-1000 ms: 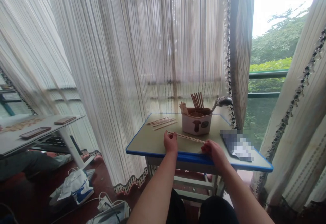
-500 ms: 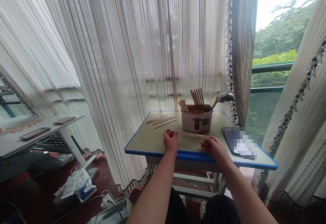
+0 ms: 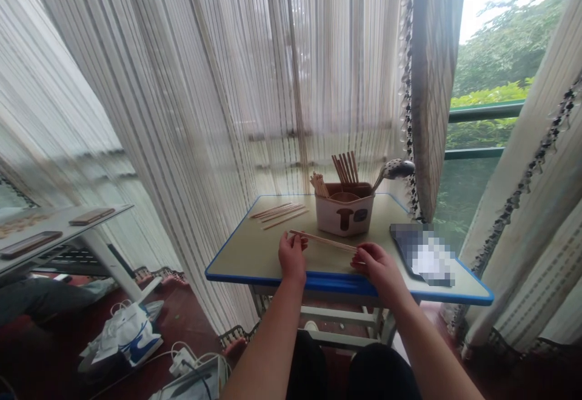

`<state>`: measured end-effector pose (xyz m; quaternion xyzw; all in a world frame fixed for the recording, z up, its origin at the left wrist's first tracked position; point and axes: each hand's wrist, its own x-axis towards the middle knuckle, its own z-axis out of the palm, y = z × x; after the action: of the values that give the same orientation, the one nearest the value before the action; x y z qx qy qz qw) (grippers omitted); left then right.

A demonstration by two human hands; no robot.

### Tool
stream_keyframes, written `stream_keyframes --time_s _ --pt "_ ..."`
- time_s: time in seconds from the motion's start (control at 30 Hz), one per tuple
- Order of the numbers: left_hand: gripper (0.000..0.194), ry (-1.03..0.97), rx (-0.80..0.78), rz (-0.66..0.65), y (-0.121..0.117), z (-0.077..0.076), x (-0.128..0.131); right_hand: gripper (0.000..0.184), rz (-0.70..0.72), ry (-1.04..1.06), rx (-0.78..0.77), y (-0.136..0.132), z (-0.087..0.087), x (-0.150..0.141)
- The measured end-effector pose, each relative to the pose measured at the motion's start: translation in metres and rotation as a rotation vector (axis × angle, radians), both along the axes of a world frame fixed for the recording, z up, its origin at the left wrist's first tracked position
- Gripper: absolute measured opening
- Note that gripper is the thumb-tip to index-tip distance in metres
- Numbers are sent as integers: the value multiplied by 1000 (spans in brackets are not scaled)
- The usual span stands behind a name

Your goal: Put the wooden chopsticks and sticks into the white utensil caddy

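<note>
A thin pair of light wooden chopsticks [image 3: 325,240] stretches between my hands above the desk front, sloping slightly down to the right. My left hand [image 3: 292,257] pinches the left end, and my right hand [image 3: 376,265] is closed on the right end. Behind them stands a white and brown utensil holder [image 3: 322,217]. Light chopsticks [image 3: 319,185] fill its left part, darker chopsticks [image 3: 346,168] rise at the back, and a slotted spoon [image 3: 398,168] leans out on the right. Several loose chopsticks [image 3: 278,212] lie on the desk left of the holder.
The blue-edged desk [image 3: 254,254] holds a dark, partly blurred-out flat object [image 3: 407,254] at its right. Sheer curtains [image 3: 218,115] hang behind. Another table [image 3: 104,224] with brown trays is at left; a white bag [image 3: 125,333] and a power strip [image 3: 184,360] lie on the floor.
The whole view has shifted, so the desk and holder appear a little further left. The chopsticks between my hands slope a bit more steeply; both hands still grip them.
</note>
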<state>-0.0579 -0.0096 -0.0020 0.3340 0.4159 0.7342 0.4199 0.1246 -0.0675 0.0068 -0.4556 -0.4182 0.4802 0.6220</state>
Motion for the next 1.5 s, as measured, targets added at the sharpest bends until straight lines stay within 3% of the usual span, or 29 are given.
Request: stream_keyframes --time_s 0.17,0.37,0.57,0.8,0.93,1.13,1.33,1.5 --pt "30 48 38 -93 -6 3 1 31 78 -160 -12 -3 3 1" --pt "30 229 68 -245 -17 10 5 25 189 -550 62 -6 7 1" --pt "28 353 23 -332 -21 16 5 20 295 -587 62 -9 16 -2" --pt "25 322 29 -349 -21 25 7 22 328 -645 39 -8 17 -6" --pt "25 394 82 -370 -15 53 14 23 290 -693 100 3 37 -10" --pt "26 473 249 -369 10 119 32 22 116 -722 284 33 86 -7" --pt "26 512 308 -456 38 155 41 30 180 -567 245 56 122 2" --pt "23 479 312 -456 63 176 44 28 353 -712 175 77 157 17"
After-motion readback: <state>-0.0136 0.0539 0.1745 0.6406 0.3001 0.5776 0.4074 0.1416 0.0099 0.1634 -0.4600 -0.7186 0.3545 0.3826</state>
